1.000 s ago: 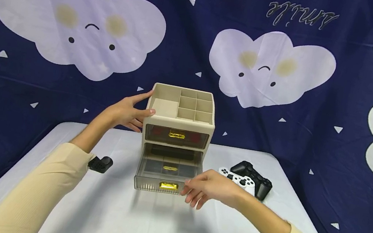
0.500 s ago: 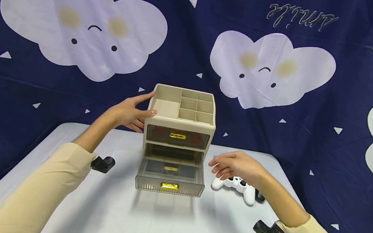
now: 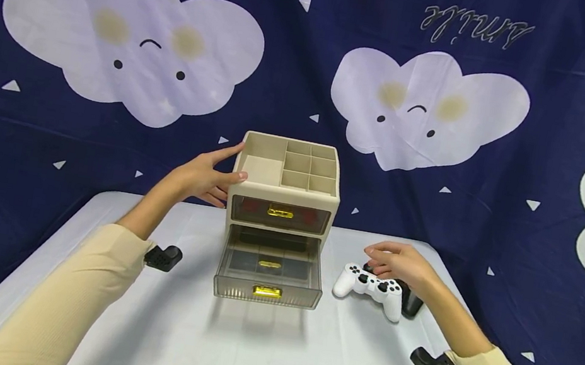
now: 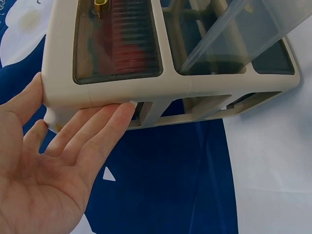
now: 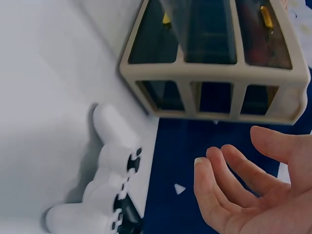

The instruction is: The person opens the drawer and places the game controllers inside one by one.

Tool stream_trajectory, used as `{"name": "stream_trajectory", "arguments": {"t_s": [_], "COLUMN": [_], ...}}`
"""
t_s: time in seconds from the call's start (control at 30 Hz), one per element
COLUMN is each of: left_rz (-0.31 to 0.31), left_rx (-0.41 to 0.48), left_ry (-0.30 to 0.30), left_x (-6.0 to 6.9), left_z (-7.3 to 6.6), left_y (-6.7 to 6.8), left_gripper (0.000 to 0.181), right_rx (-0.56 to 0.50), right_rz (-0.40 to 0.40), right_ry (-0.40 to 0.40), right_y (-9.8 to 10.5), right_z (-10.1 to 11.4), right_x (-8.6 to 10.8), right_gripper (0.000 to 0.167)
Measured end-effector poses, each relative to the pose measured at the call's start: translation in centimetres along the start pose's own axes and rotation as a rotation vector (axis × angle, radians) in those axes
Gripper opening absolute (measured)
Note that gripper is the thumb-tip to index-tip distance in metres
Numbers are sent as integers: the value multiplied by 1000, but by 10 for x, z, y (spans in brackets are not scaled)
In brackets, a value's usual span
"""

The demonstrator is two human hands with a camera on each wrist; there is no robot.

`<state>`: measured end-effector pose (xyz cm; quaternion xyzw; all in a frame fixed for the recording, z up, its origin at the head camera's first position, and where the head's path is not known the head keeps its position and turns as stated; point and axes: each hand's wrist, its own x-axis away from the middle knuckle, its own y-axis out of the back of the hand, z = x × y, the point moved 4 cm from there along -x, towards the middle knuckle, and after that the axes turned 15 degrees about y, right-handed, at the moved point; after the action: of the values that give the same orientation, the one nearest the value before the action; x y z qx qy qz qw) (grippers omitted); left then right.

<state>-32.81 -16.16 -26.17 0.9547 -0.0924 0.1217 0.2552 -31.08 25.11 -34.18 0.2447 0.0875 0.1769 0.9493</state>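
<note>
A beige desktop organizer (image 3: 284, 195) with smoky clear drawers stands on the table. Its middle drawer (image 3: 267, 292) is pulled out; the upper drawer (image 3: 280, 214) is closed, with something red inside. My left hand (image 3: 200, 178) rests against the organizer's left side, fingers fairly straight and thumb on the top front edge. Loosely bent and holding nothing, my right hand (image 3: 400, 265) hovers over two game controllers. The white controller (image 3: 371, 287) lies in front; the black controller (image 3: 411, 301) is partly hidden behind it and my hand.
A white cloth covers the table (image 3: 253, 355). Behind it hangs a dark blue curtain (image 3: 302, 50) with clouds and triangles. Divided compartments (image 3: 310, 166) form the organizer's top. The pulled-out drawer juts toward me.
My right hand has left the pulled-out drawer's front and moved right and back, over the controllers. The left hand stays on the organizer, and the drawer remains out.
</note>
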Motion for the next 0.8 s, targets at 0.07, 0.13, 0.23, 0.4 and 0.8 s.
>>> {"name": "stream_trajectory", "arguments": {"t_s": [0.07, 0.13, 0.23, 0.4, 0.8], "left_rz": [0, 0, -1, -1, 2], "left_rx": [1, -1, -2, -6, -2], "left_ry": [5, 11, 15, 12, 10], "left_x": [0, 1, 0, -1, -1], "left_z": [0, 0, 0, 0, 0], "left_y": [0, 0, 0, -1, 0], "left_gripper": [80, 80, 80, 80, 80], "right_rx": [28, 38, 33, 19, 307], "right_rz": [-13, -31, -71, -123, -217], "right_ry": [-9, -19, -27, -13, 6], "right_y": [3, 7, 11, 14, 17], "right_z": [-7, -14, -23, -36, -65], "right_x": [1, 2, 4, 9, 15], "right_gripper": [51, 51, 51, 50, 55]}}
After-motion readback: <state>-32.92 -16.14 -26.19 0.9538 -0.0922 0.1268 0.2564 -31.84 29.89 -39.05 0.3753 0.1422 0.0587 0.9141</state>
